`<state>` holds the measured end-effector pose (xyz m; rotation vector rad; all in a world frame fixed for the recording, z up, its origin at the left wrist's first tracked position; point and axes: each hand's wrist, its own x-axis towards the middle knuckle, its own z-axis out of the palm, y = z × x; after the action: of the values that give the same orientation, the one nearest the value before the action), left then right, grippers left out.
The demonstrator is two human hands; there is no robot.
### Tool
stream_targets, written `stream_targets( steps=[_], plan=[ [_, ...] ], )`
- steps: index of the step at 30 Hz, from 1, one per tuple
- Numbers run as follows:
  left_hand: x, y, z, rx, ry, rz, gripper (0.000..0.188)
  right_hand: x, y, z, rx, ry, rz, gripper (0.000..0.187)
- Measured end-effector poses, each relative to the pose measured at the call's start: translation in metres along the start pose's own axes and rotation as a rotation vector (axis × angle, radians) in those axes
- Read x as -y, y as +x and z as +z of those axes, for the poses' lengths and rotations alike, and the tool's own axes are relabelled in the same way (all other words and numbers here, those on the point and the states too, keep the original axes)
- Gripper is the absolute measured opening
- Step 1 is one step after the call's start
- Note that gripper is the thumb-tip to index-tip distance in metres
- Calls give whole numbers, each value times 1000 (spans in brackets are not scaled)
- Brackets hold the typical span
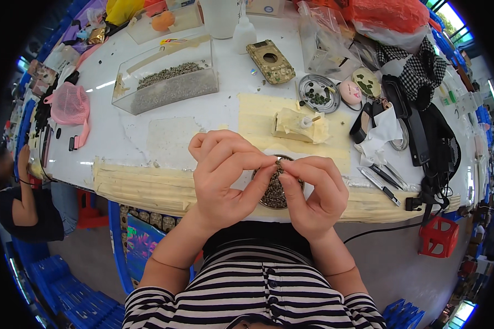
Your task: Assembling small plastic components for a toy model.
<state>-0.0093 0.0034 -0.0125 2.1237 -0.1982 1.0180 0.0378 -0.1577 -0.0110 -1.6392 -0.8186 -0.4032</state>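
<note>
My left hand [225,178] and my right hand [318,192] meet over the table's near edge, thumb and forefinger of each pinched together. Between the fingertips is a tiny greenish-brown piece, too small to name. Right beneath them stands a round dish [274,198] full of small speckled grey-brown pieces, partly covered by the fingers. Just beyond, a block wrapped in cream masking tape [297,125] carries a white nozzle-like tip. Farther off lies a camouflage-patterned case [271,62] with a round hole, coated in small pieces.
A clear bin [170,90] of small pieces stands far left, near a white squeeze bottle [245,34]. A dish of dark green chips [319,94], a utility knife [380,186] and tweezers lie right. Another person [24,211] sits left; a red stool [439,236] stands right.
</note>
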Motion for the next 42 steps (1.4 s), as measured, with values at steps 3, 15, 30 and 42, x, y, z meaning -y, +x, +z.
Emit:
stream_targets(
  steps=[3,15,30,42],
  plan=[
    [0,-1,-1,19,-6,19,23,0,0,0,14,15,78,20],
    [-2,0,-1,46,52,76,23,-1,-1,2,7,35,84,14],
    [-1,0,-2,20,52,38,22,-2,0,1,118,94,217,16],
    [-2,0,-1,15,43,-7,22,-3,1,0,64,12,109,18]
  ],
)
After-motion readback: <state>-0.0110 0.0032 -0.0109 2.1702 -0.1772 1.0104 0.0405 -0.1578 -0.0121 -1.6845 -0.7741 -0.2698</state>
